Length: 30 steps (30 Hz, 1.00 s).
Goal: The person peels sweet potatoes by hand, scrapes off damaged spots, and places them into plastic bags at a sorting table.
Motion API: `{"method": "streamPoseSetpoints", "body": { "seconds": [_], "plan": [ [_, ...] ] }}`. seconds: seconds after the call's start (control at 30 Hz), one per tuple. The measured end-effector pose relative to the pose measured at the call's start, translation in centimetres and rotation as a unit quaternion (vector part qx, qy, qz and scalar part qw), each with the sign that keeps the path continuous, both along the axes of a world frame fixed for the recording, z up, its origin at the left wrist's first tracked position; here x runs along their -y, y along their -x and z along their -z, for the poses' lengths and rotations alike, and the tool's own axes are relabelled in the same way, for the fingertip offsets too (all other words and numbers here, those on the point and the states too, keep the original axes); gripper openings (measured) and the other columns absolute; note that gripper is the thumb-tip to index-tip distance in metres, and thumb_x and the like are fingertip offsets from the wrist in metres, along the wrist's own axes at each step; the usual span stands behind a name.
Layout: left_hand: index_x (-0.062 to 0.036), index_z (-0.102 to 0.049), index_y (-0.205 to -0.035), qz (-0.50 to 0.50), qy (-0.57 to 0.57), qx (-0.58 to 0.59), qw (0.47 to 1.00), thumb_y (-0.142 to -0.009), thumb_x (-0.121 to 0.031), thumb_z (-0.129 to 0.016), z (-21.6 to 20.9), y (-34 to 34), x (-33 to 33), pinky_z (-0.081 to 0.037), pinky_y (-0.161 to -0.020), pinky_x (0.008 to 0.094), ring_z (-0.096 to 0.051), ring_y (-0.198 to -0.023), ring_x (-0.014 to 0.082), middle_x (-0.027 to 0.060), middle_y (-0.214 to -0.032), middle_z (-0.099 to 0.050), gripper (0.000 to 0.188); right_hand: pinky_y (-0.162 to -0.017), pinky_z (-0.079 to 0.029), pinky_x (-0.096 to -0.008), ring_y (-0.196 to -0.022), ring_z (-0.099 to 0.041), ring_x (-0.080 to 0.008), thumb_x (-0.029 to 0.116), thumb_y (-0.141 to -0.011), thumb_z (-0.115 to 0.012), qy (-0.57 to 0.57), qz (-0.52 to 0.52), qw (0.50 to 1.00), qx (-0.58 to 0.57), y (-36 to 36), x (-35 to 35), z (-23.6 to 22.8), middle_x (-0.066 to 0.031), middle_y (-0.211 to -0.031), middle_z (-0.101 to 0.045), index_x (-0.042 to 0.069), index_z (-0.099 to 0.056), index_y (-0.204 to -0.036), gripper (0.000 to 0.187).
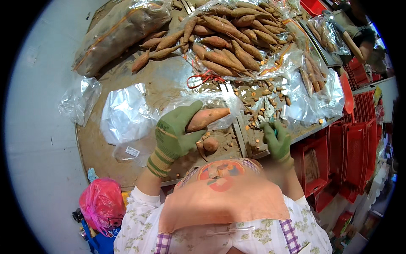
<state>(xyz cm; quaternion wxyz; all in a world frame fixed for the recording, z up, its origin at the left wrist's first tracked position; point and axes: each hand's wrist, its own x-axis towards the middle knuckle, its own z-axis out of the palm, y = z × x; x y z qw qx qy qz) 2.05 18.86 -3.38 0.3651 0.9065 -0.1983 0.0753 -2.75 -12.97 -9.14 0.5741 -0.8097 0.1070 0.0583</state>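
Observation:
A sweet potato lies in the grip of my left hand, its pointed end toward the right. That hand wears a green knitted glove with a striped cuff. Over the right part of the table, my right hand, gloved the same way, is closed around a teal-handled tool; its working end is hard to make out. Just below the held sweet potato sit a short, rounded sweet potato piece and a thin one. Small cut ends are scattered between the pile and my right hand.
A large pile of sweet potatoes covers the far side, beside a full sack. Clear plastic bags lie at left. Bagged sweet potatoes and red crates are at right. Another person's arm shows at far right.

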Motion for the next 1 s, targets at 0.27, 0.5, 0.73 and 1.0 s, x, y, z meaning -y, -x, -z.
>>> {"method": "streamPoseSetpoints", "body": {
  "seconds": [0.27,0.5,0.73,1.0],
  "plan": [
    [-0.0039,-0.066,-0.128,0.021,-0.006,-0.007,1.000,-0.069,-0.018,-0.083,-1.3,1.0,2.9,-0.054,-0.080,0.0439,-0.067,-0.093,0.0386,0.0195,-0.107,-0.070,0.063,-0.065,-0.051,-0.0263,-0.072,-0.062,-0.0089,0.017,-0.096,-0.065,-0.264,-0.041,0.963,-0.039,-1.5,-7.0,-6.3,-0.0035,-0.087,-0.067,-0.001,-0.062,-0.132,0.041],
    [-0.0006,-0.060,-0.135,0.071,0.068,-0.073,0.992,-0.076,-0.022,-0.081,-1.6,1.8,3.5,-0.049,-0.096,0.0416,-0.065,-0.111,0.0333,0.0196,-0.122,-0.068,0.067,-0.056,-0.039,-0.0203,-0.065,-0.053,-0.0030,0.018,-0.091,-0.070,-0.377,-0.054,0.917,-0.119,-2.5,-6.6,-5.3,-0.0001,-0.087,-0.065,-0.001,-0.063,-0.129,0.043],
    [0.0016,-0.051,-0.144,0.130,0.272,-0.394,0.868,-0.084,-0.017,-0.073,-1.9,1.6,3.4,-0.043,-0.108,0.0367,-0.055,-0.127,0.0187,0.0135,-0.138,-0.060,0.067,-0.057,-0.044,-0.0197,-0.066,-0.056,-0.0027,0.016,-0.088,-0.070,-0.343,-0.078,0.930,-0.105,-2.5,-6.0,-5.7,0.0016,-0.087,-0.067,0.001,-0.067,-0.125,0.040],
    [-0.0024,-0.055,-0.140,0.095,0.251,-0.267,0.926,-0.082,-0.015,-0.070,-3.5,2.6,6.0,-0.051,-0.092,0.0374,-0.069,-0.103,0.0250,0.0205,-0.113,-0.069,0.061,-0.074,-0.053,-0.0256,-0.082,-0.064,-0.0087,0.024,-0.092,-0.070,-0.208,-0.070,0.976,-0.005,-2.4,-6.8,-6.4,-0.0056,-0.100,-0.072,-0.001,-0.067,-0.122,0.038]
  ]
}}
